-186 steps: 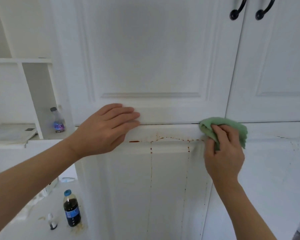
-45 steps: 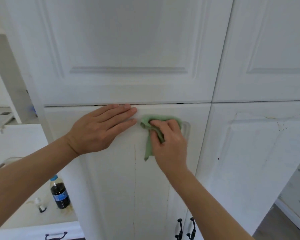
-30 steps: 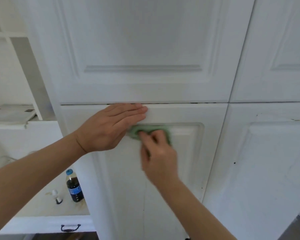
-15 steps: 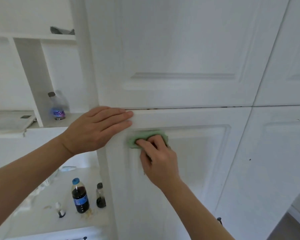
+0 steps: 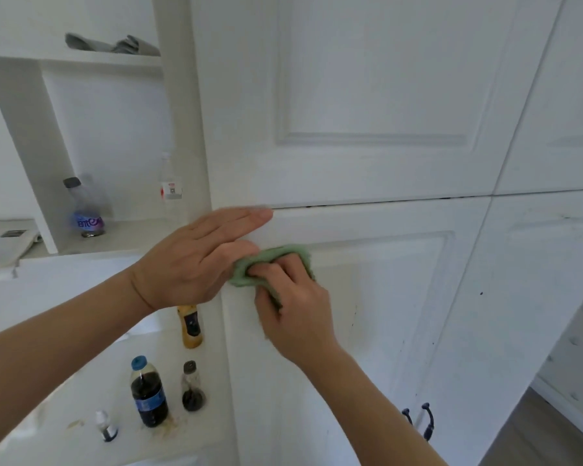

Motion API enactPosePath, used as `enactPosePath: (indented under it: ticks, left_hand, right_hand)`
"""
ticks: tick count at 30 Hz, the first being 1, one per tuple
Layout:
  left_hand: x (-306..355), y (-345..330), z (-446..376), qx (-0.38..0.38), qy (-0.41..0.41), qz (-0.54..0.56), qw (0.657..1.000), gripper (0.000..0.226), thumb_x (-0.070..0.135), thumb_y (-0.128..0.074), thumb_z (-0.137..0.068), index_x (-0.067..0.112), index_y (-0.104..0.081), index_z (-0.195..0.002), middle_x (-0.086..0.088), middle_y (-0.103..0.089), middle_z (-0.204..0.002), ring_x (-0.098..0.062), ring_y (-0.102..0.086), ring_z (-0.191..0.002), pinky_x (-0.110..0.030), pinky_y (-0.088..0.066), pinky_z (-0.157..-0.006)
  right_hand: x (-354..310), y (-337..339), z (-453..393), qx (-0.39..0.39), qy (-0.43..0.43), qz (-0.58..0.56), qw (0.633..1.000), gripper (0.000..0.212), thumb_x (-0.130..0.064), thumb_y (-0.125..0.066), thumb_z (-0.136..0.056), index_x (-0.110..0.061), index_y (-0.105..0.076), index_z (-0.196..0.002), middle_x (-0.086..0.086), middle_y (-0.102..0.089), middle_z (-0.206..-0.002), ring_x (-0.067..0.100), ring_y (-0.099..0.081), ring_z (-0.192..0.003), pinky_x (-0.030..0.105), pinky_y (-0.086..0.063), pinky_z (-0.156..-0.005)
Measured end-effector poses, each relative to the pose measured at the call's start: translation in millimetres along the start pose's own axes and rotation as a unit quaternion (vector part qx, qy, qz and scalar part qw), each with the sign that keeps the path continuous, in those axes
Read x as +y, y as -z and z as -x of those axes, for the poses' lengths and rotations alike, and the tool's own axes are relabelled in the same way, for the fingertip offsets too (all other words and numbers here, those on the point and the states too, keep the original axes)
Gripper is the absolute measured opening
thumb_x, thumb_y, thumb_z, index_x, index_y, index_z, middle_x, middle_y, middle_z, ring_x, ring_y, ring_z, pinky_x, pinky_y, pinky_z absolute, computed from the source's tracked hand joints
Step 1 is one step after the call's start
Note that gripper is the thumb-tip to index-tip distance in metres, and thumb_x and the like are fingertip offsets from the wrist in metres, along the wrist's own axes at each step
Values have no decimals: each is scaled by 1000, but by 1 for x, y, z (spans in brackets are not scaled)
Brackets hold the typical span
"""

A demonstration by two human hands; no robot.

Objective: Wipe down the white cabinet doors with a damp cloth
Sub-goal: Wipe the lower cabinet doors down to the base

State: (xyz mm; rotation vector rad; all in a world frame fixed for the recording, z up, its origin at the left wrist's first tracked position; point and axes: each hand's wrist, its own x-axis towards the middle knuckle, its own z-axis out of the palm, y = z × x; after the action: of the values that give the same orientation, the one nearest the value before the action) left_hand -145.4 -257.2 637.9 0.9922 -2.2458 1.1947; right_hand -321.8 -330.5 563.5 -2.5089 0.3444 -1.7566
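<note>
A white panelled lower cabinet door (image 5: 367, 331) is being wiped with a crumpled green cloth (image 5: 270, 260) at the centre of the frame.

At lower left, a dark-liquid plastic bottle with a blue cap (image 5: 148, 393) and a small dark glass bottle (image 5: 192, 386) are being kept on the white counter (image 5: 64, 442). Left of centre, the left hand (image 5: 196, 260) is being pressed flat, fingers straight, against the door's top edge. Just right of it, the cloth is being gripped in the curled fingers of the right hand (image 5: 293, 311) and held against the panel's upper left corner.
</note>
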Motion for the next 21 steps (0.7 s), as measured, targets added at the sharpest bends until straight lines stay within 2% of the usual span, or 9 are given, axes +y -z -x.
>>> enactPosePath:
  ticks: [2,4,6,8,10,12,15,18,21]
  left_hand:
    - [1,3,1,-2,10,10,1000,21,-7,-38,-95,3,-47,-112,-29,-40,-145,-44,-47,-134,-45,-36,-118]
    - [1,7,0,-5,23,14,1000,26,-11,-39,-88,4,-46,-109,-30,-41,-142,-44,-48,-131,-39,-35,-119]
    - [2,11,-2,-9,40,24,999,26,-11,-40,-87,4,-46,-107,-34,-44,-139,-41,-52,-123,-29,-33,-118]
    - [2,16,-4,-18,48,41,998,22,-8,-39,-90,4,-45,-107,-38,-47,-137,-39,-54,-118,-25,-34,-115]
    - [0,22,-4,-40,32,50,997,15,1,-35,-99,4,-46,-109,-40,-43,-141,-45,-50,-131,-33,-37,-116]
    - [-3,25,-3,-60,1,39,997,17,10,-34,-104,3,-47,-113,-37,-37,-147,-45,-39,-142,-41,-37,-119]
    - [-8,31,-2,-82,-23,25,996,20,8,-33,-104,3,-48,-116,-32,-40,-148,-41,-36,-146,-47,-39,-117]
    - [-7,33,-2,-81,-16,18,996,24,2,-37,-101,2,-50,-121,-27,-49,-146,-38,-42,-143,-46,-42,-115]
    - [-1,31,-5,-70,12,26,997,30,-2,-44,-97,-4,-59,-123,-26,-54,-142,-36,-46,-140,-43,-41,-116]
  right_hand:
    - [6,10,-6,63,-90,-58,992,24,-12,-60,-90,-28,-61,-108,-3,-58,-103,9,-58,-83,34,-53,-66]
    - [14,25,-20,195,-238,-100,946,25,-13,-59,-94,-32,-59,-111,-4,-60,-111,5,-60,-98,33,-52,-86]
    - [18,30,-36,276,-311,-93,905,22,-14,-57,-96,-25,-59,-115,-4,-59,-115,5,-58,-104,23,-49,-91]
    - [3,16,-44,243,-227,-27,943,24,-11,-56,-93,-18,-61,-116,1,-57,-111,9,-55,-98,17,-46,-80]
    - [-19,-10,-34,123,-72,0,990,22,-9,-59,-86,-13,-64,-107,6,-57,-98,17,-55,-83,24,-47,-67]
    - [-24,-21,-20,33,38,19,999,15,-7,-63,-80,-10,-69,-94,6,-58,-88,20,-53,-70,31,-47,-60]
    - [-5,-11,-1,-60,98,43,992,10,-14,-64,-78,-18,-72,-82,-2,-62,-84,18,-54,-66,33,-47,-57]
    - [6,4,12,-61,85,61,993,10,-14,-65,-78,-21,-71,-79,-6,-59,-81,13,-48,-60,28,-45,-50]
    - [-12,-6,-5,76,-96,-17,992,20,-8,-61,-83,-20,-67,-98,-3,-55,-93,11,-51,-72,15,-41,-59]
